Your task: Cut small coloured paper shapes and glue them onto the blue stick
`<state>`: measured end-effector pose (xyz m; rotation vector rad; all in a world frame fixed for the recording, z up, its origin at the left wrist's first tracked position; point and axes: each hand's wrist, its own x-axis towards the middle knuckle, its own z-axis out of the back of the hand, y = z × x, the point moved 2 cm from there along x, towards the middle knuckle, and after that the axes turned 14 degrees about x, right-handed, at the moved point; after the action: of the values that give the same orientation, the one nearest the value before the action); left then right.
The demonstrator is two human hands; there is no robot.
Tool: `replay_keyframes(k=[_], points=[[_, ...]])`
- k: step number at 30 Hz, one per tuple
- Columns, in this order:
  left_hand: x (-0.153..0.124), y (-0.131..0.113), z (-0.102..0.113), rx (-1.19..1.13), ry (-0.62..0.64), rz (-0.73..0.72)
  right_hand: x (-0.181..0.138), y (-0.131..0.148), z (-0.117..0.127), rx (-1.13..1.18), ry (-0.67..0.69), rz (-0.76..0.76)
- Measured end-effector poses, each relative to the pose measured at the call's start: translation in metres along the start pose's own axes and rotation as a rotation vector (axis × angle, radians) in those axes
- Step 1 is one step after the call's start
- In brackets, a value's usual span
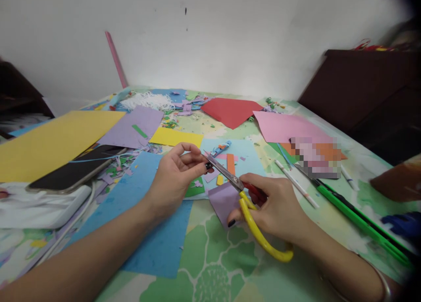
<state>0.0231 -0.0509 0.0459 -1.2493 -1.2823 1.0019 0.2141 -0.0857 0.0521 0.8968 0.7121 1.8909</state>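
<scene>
One pair of scissors (226,171) in the right hand (276,201), over the flowered cloth (210,240), with fingers curled round the yellow handles. Pointing its blades toward ten o'clock, tips beside the left hand (177,175). Bending the left fingers inward, thumb close to the fingertips; impossible to tell whether pinching a scrap. From the pivot: purple paper (221,199) near, at seven; orange strip (231,164) just off, at about twelve, on a pale blue sheet (251,157); blue sheet (158,223) at eight, below the left forearm. Farther out: phone (79,166) at nine; yellow sheet (62,140) between nine and ten; white string (149,101) at ten; red sheet (232,111) at twelve; pink sheet (289,126) between one and two; white pen (297,183) at three; green cutter (358,222) just past three.
</scene>
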Motion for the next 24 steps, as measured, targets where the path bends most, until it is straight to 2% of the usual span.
replay_keyframes(k=[11, 24], points=[[0.0048, -0.0060, 0.0045, 0.069, 0.021, -0.058, 0.0008, -0.0008, 0.0023, -0.061, 0.018, 0.037], [0.0038, -0.0075, 0.0026, 0.117, 0.047, -0.073, 0.0005, 0.0009, 0.0000, -0.103, -0.019, 0.068]])
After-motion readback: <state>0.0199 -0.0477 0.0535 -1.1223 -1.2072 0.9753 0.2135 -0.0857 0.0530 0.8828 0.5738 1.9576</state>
